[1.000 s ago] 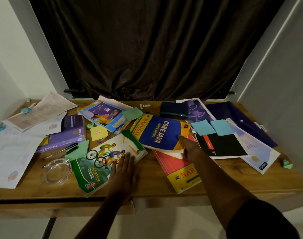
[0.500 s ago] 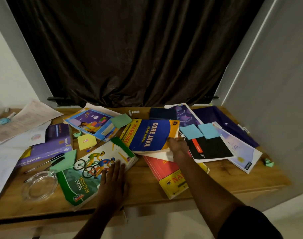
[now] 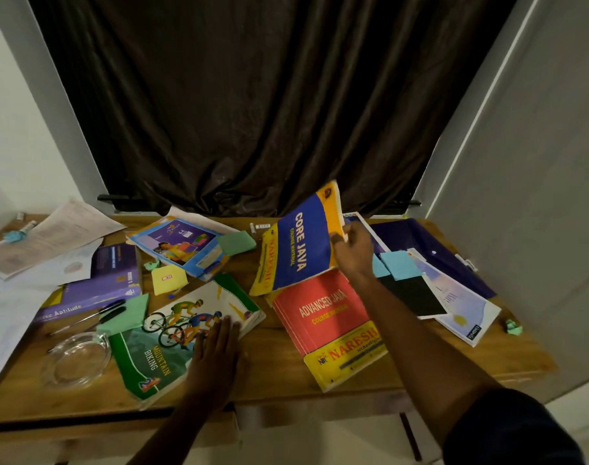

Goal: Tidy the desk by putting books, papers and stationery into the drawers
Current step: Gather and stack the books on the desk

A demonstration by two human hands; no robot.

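Observation:
My right hand (image 3: 353,251) grips the right edge of the blue and yellow Core Java book (image 3: 301,243) and holds it tilted up off the desk. Under it lies the red Advanced Java book (image 3: 330,325), now uncovered. My left hand (image 3: 216,355) rests flat, fingers apart, on the green Mountain Biking book (image 3: 172,333) near the front edge of the wooden desk (image 3: 273,374). A purple Aptitude book (image 3: 95,286) lies at the left, with two pens (image 3: 92,317) in front of it.
A glass ashtray (image 3: 75,359) sits front left. Loose papers (image 3: 48,236) cover the left end. Blue sticky pads (image 3: 400,265), a black notebook (image 3: 414,297) and a dark blue folder (image 3: 430,253) lie at the right. A dark curtain (image 3: 253,95) hangs behind.
My right hand has lifted the Core Java book's right edge up off the red book, tilting it upright. My left hand stays on the Mountain Biking book.

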